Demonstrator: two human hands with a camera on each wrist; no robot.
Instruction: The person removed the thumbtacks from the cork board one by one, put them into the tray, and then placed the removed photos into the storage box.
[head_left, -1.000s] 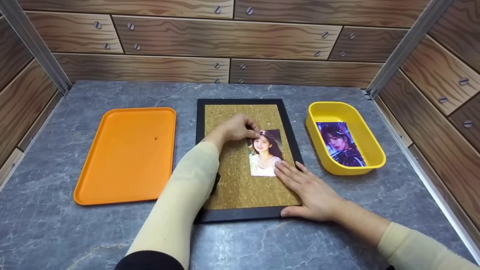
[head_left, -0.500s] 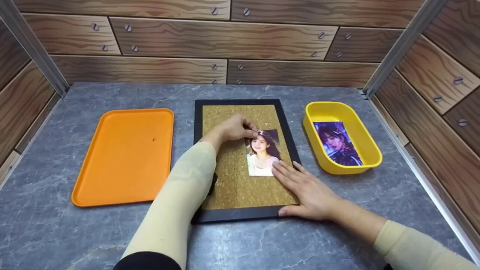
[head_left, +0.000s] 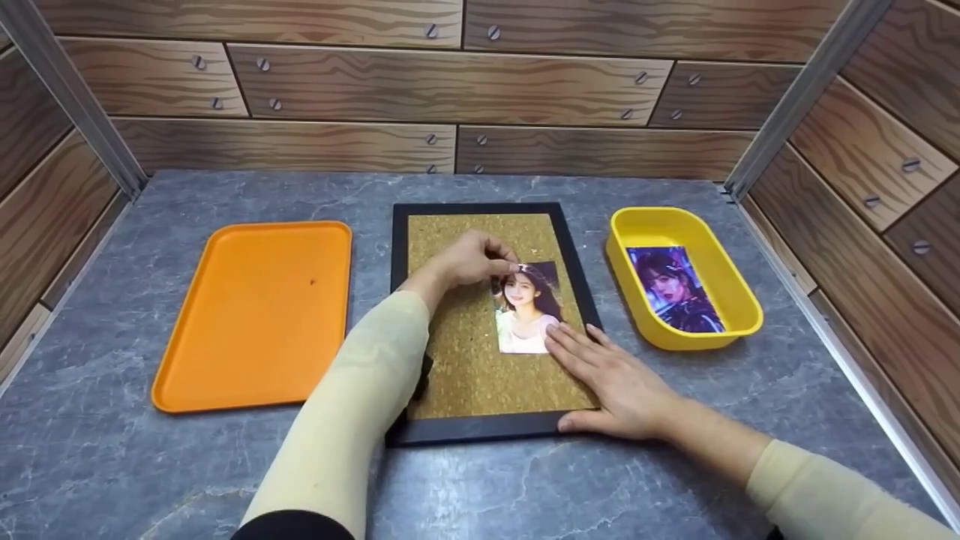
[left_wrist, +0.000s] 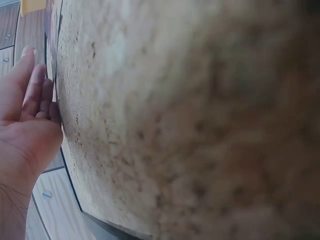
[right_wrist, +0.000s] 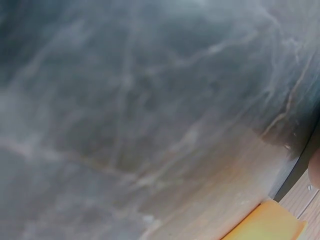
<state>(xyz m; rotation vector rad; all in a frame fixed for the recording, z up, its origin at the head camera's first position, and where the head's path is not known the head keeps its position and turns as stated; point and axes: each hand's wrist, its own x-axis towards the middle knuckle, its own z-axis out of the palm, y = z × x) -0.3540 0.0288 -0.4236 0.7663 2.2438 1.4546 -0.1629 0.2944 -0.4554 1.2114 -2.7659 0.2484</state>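
Note:
A portrait photo [head_left: 526, 315] lies on a cork board [head_left: 457, 375] with a black frame. At the photo's upper left corner, the thumb and forefinger of my left hand [head_left: 470, 257] pinch a small pale pin-like thing, mostly hidden by the fingertips. The left wrist view shows this hand [left_wrist: 32, 117] low against the cork, its other fingers curled. My right hand [head_left: 619, 386] rests flat, straight fingertips on the photo's lower right corner and thumb on the frame's front edge. Only a sliver of a finger [right_wrist: 314, 170] shows in the right wrist view.
An orange tray [head_left: 259, 322] lies left of the board. To the right stands a yellow container [head_left: 724, 277] with another portrait photo [head_left: 673, 289] inside. The grey marbled table [head_left: 480, 487] is bounded by wood-patterned walls [head_left: 360, 82] and metal posts.
The camera view shifts slightly. Both hands keep their places on the board, and the photo stays put beneath them.

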